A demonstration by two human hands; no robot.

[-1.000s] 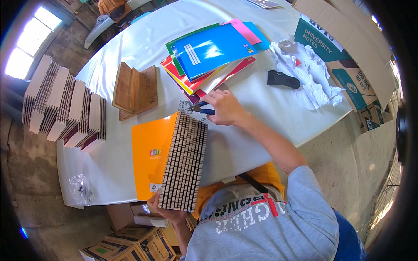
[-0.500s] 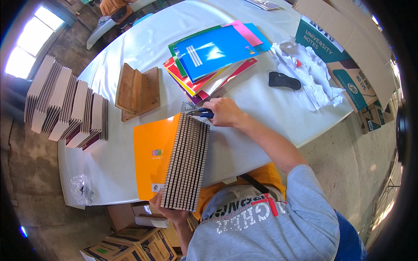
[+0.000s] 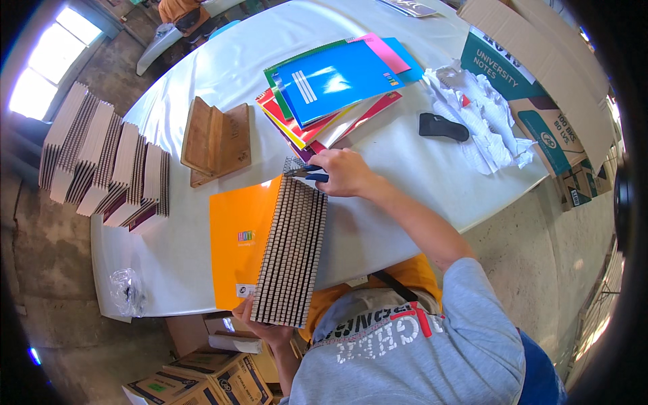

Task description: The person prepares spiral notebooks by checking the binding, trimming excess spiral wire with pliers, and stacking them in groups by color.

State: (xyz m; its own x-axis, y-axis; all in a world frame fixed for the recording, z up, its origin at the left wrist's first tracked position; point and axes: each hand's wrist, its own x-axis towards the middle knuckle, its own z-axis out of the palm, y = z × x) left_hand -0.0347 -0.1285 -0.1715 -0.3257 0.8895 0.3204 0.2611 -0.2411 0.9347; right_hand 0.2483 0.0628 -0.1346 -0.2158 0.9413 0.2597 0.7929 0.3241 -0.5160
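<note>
A stack of spiral notebooks (image 3: pixel 289 250) with an orange cover on top stands at the table's near edge, its wire bindings turned toward me. My left hand (image 3: pixel 264 327) grips the stack from below at its near corner; most of its fingers are hidden under it. My right hand (image 3: pixel 343 171) is closed around pliers (image 3: pixel 312 173) with dark blue handles. The jaws of the pliers are at the far end of the wire bindings, and the handles are spread apart. Whether the jaws touch a wire is too small to tell.
Beyond my hands lies a loose pile of coloured notebooks (image 3: pixel 337 77). A wooden stand (image 3: pixel 219 142) and stacked notebooks (image 3: pixel 108 158) are to the left. Right are a black object (image 3: pixel 442 127), crumpled white paper (image 3: pixel 482 121) and cardboard boxes (image 3: pixel 560 135). Clear plastic (image 3: pixel 127 291) lies near left.
The handles of the pliers have spread wider apart in my right hand. My left hand still holds the notebook stack in about the same place.
</note>
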